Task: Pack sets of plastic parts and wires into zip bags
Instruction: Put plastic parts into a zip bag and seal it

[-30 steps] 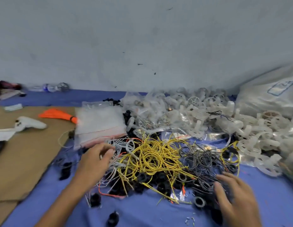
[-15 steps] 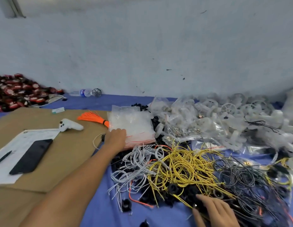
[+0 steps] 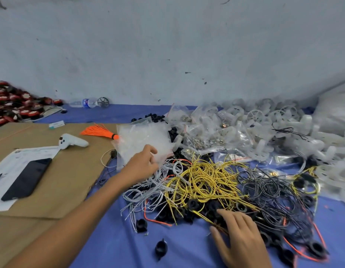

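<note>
Our left hand reaches forward and pinches the near edge of the zip bags, a clear stack lying at the back-left of the wire heap, just beside the orange ties. Our right hand lies flat, fingers spread and holding nothing, fingertips on the black parts at the heap's near edge. The heap sits on the blue surface: white wires on the left, yellow wires in the middle, black wires on the right. White parts, some bagged, are piled behind along the wall. On the left, cardboard carries a phone on a paper and a white controller. A bottle lies at the wall.
</note>
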Motion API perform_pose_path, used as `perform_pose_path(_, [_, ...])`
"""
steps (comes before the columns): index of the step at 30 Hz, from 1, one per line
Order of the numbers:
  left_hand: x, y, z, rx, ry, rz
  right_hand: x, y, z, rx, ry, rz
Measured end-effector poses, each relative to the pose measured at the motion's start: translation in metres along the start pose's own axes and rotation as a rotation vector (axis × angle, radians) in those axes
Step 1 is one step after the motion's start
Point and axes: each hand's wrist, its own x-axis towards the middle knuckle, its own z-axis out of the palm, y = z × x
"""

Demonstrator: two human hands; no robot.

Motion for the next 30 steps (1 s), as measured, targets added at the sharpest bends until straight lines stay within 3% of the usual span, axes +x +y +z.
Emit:
perform_pose_path(3, [-0.037, 0.03, 0.025, 0.016, -0.011, 0.157, -0.001, -0.001, -0.004, 0.03, 0.015, -0.003])
perform_pose_path(6, [-0.077, 0.066, 0.048, 0.147, -0.051, 0.326, -0.001, -0.007, -0.009, 0.076, 0.038, -0.157])
perform_pose_path(9, [-0.103, 0.096, 0.066, 0.258, -0.075, 0.385, -0.003, -0.009, -0.014, 0.06, -0.05, -0.206])
perform_pose_path(11, [-0.115, 0.109, 0.068, 0.235, 0.043, 0.406, -0.005, -0.009, -0.017, 0.032, -0.083, -0.127])
perform_pose_path(14, [-0.131, 0.113, 0.059, -0.018, 0.381, 0.343, -0.005, -0.01, -0.019, 0.001, -0.09, -0.088])
perform_pose_path(16, [-0.139, 0.111, 0.058, -0.08, 0.459, 0.286, -0.006, -0.011, -0.02, 0.012, -0.091, -0.12])
perform_pose_path(19, [-0.155, 0.11, 0.074, 0.043, 0.339, 0.315, -0.006, -0.013, -0.023, 0.004, -0.105, -0.136])
perform_pose_path(30, [-0.177, 0.105, 0.101, 0.008, 0.107, 0.243, -0.009, -0.016, -0.022, 0.069, -0.084, -0.153])
